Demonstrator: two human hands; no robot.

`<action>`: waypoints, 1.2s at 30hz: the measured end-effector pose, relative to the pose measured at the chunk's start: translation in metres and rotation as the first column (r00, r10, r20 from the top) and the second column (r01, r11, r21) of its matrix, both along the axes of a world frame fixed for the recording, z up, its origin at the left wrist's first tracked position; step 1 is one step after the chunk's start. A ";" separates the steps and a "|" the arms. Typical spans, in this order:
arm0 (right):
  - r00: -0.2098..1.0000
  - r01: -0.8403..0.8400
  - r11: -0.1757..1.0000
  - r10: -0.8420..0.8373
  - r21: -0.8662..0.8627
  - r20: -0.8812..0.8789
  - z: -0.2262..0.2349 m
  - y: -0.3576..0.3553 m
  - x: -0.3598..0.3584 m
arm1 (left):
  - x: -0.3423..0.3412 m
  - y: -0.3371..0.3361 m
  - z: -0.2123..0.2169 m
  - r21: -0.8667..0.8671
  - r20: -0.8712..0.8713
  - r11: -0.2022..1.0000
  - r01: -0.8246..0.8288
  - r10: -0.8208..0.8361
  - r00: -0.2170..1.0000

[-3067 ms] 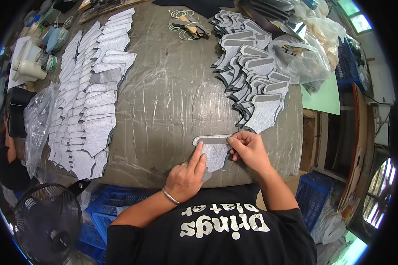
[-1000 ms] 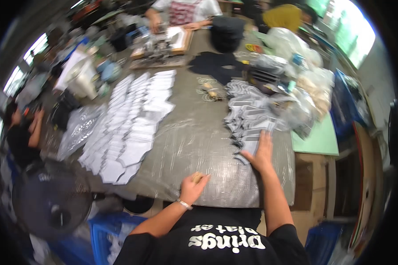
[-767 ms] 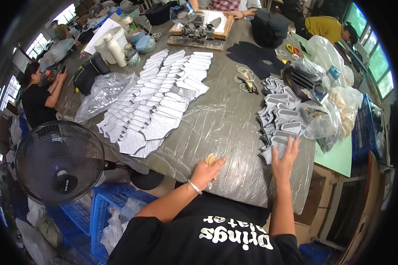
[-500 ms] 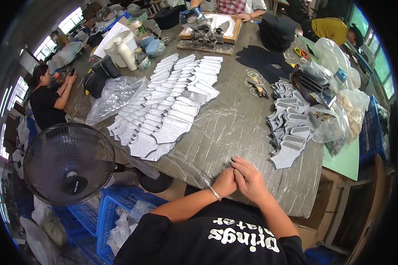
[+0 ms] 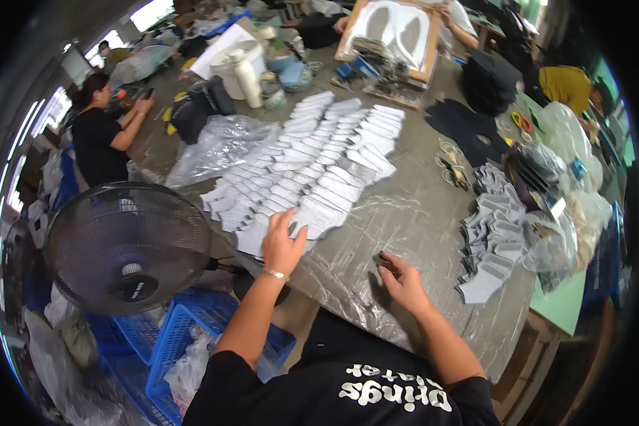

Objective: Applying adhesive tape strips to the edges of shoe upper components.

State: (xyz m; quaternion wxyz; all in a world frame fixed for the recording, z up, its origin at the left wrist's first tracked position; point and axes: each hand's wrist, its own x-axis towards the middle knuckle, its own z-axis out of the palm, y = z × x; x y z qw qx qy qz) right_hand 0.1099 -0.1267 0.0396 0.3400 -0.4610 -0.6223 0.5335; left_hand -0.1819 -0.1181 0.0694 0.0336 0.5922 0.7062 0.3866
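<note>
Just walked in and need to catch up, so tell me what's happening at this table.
A person stands at a plastic-covered table. The left hand lies flat on the near end of the overlapping rows of grey cut pieces. The right hand rests on the bare table, holding nothing. A second stack of grey pieces lies to the right, beside clear bags. A fan stands at the left. Other people work at the far end and on the left.

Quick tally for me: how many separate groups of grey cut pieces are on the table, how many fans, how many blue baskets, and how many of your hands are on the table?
Groups of grey cut pieces: 2, the left spread and the right stack
Fan: 1
Blue basket: 1
Hands: 2, left hand, right hand
Total: 6
</note>
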 end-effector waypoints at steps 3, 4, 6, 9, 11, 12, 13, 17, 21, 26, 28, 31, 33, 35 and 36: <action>0.992 0.004 0.994 -0.018 0.113 0.125 0.001 0.026 -0.016 | -0.015 0.043 -0.036 -0.074 -0.030 0.997 0.036 -0.039 0.999; 0.996 0.070 0.992 -0.075 0.106 0.051 -0.003 0.032 -0.012 | -0.008 0.055 -0.044 -0.106 -0.008 0.994 0.035 -0.036 0.999; 0.985 0.026 0.945 -0.079 0.327 0.150 -0.006 0.057 0.003 | 0.007 0.068 -0.039 -0.285 -0.020 0.955 0.086 -0.095 0.995; 0.951 0.015 0.871 -0.165 0.491 0.263 0.001 0.087 0.004 | 0.002 0.070 -0.043 -0.275 -0.031 0.954 0.123 -0.137 0.990; 0.932 0.055 0.898 -0.203 0.436 0.300 0.003 0.119 -0.001 | -0.005 0.069 -0.045 -0.257 -0.031 0.962 0.092 -0.103 0.994; 0.921 0.078 0.899 -0.231 0.432 0.315 -0.005 0.137 0.000 | -0.008 0.071 -0.035 -0.234 -0.010 0.967 0.098 -0.103 0.995; 0.913 0.091 0.896 -0.249 0.434 0.324 -0.012 0.155 -0.003 | -0.013 0.072 -0.032 -0.175 -0.059 0.979 0.102 -0.113 0.992; 0.901 0.144 0.903 -0.289 0.405 0.323 -0.017 0.214 -0.016 | -0.024 0.064 -0.025 -0.064 -0.124 0.990 0.129 -0.136 0.983; 0.871 0.102 0.834 -0.338 0.542 0.356 -0.043 0.302 -0.009 | -0.021 0.058 -0.021 -0.153 -0.062 0.973 0.175 -0.186 0.981; 0.806 0.087 0.854 -0.363 0.512 0.468 -0.044 0.404 -0.027 | -0.019 0.064 -0.024 -0.183 -0.051 0.971 0.156 -0.168 0.984; 0.777 0.037 0.888 -0.314 0.459 0.545 -0.038 0.435 -0.038 | -0.018 0.068 -0.024 -0.205 -0.018 0.967 0.149 -0.156 0.988; 0.724 0.017 0.901 -0.310 0.433 0.616 -0.037 0.462 -0.053 | -0.016 0.074 -0.023 -0.206 0.016 0.967 0.147 -0.147 0.989; 0.700 0.004 0.900 -0.313 0.435 0.642 -0.038 0.472 -0.063 | -0.016 0.077 -0.023 -0.247 0.045 0.959 0.140 -0.133 0.990; 0.650 0.013 0.934 -0.279 0.356 0.707 -0.033 0.476 -0.071 | -0.017 0.080 -0.026 -0.237 0.065 0.962 0.135 -0.123 0.990; 0.622 0.012 0.872 -0.389 0.489 0.679 -0.034 0.480 -0.063 | -0.013 0.084 -0.023 -0.214 0.085 0.963 0.165 -0.150 0.985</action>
